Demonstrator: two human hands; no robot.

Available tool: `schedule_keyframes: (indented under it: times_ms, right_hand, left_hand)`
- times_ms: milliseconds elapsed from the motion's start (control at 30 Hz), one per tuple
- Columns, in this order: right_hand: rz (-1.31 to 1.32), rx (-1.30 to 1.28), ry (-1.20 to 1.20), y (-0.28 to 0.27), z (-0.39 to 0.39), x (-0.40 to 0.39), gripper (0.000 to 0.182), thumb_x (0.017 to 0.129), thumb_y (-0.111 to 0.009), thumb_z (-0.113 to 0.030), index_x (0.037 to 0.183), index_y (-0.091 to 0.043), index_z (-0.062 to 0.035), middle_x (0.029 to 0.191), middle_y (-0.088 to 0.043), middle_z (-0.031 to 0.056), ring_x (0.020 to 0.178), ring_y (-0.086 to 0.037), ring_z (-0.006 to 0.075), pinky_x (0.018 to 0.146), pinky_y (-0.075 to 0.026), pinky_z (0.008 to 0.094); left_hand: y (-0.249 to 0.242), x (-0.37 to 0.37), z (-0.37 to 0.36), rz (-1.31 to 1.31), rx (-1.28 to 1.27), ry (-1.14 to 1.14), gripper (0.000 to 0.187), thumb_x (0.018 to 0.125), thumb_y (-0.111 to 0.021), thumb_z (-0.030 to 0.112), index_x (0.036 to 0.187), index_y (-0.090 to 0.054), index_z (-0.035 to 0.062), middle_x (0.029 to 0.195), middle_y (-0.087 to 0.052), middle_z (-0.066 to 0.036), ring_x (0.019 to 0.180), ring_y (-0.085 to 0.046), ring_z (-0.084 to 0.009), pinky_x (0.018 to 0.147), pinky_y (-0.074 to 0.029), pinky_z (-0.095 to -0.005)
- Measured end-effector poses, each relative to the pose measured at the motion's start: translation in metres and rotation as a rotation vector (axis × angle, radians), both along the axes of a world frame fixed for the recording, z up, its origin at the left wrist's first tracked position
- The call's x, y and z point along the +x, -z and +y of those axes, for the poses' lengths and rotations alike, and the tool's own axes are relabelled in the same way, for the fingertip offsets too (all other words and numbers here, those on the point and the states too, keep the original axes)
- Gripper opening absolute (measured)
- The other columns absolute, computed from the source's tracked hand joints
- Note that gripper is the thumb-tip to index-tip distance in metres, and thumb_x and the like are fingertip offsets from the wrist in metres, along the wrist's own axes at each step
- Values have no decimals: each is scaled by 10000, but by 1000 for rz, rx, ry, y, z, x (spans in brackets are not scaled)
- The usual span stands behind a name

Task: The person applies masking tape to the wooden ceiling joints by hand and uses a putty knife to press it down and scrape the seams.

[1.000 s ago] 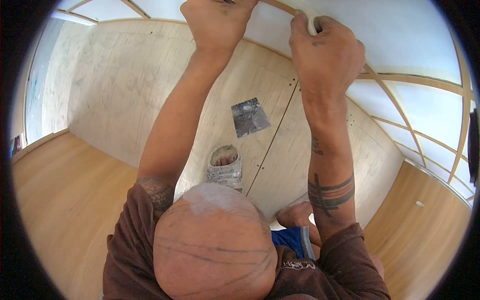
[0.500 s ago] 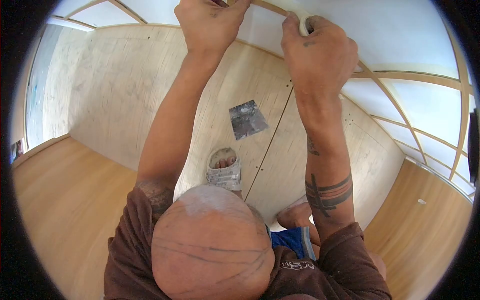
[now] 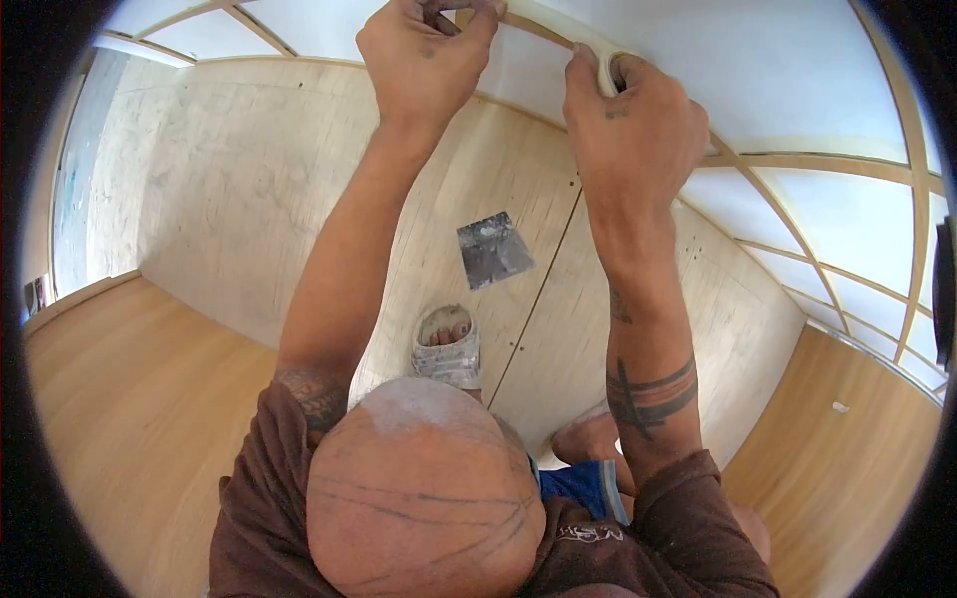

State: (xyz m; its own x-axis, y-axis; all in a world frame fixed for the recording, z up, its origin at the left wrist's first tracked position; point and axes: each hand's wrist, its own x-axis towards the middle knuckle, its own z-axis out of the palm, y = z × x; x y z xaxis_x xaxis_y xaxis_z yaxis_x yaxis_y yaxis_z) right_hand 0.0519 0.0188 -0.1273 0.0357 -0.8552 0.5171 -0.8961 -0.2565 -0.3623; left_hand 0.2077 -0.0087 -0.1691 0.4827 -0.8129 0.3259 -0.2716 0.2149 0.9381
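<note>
My left hand is raised at the top of the view, thumb and fingertips pinched on the end of a pale tape strip. The strip runs along a wooden bar of the white-panelled frame. My right hand is closed around a roll of pale tape, of which only the edge shows between thumb and fingers. Both hands are up against the frame.
A smeared grey square sheet lies on the light plywood floor. Below it is a foot in a stained white sandal. Wooden boards stand at the lower left and right. A bare head fills the lower middle.
My left hand has shifted slightly down and its fingers show more. My right hand has moved slightly down too. The floor and sheet appear a little lower in view.
</note>
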Motion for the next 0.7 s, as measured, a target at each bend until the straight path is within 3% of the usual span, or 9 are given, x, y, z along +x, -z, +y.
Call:
schedule_keyframes:
  times_ms: [467,700]
  right_hand:
    - [25,8,105,-5,-3,2,376,869,-721,-343,665,-710,-28,632,-662,205,607,-669,440,591,-525,520]
    - [-36,56,162,0,-2,6,382,876,-726,-351,663,-701,-34,643,-665,205,630,-678,443,621,-531,517]
  left_hand:
    - [-7,-2,1,-61,14,-44,126,829,-821,33,905,-732,-12,780,-722,-46,607,-555,-63,544,-424,-225]
    - [-10,-1,1,-68,31,-34,123,833,-824,37,899,-731,-8,788,-720,-42,616,-553,-57,545,-416,-222]
